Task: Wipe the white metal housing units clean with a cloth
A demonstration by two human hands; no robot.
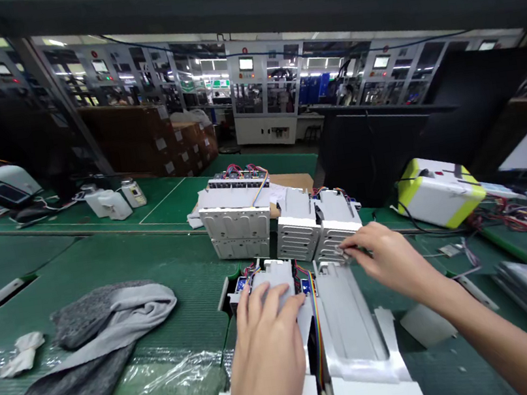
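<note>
Touching white sheet-metal housings (299,235) on the green desk (106,274).
Left hand (267,355) is lying open and flat across the wired housing (275,276) beneath it, gripping nothing; right hand (391,257) is half-curled, its fingertips (350,246) on the slotted housing's (335,239) front edge, grip unclear.

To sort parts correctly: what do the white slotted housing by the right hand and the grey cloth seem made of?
The white slotted housing looks like sheet metal with a smooth white coating: its stamped slots and sharp folded edges suggest this, though rigid plastic stays possible. The grey cloth looks like soft knitted fabric, matte, lying in loose folds.
</note>
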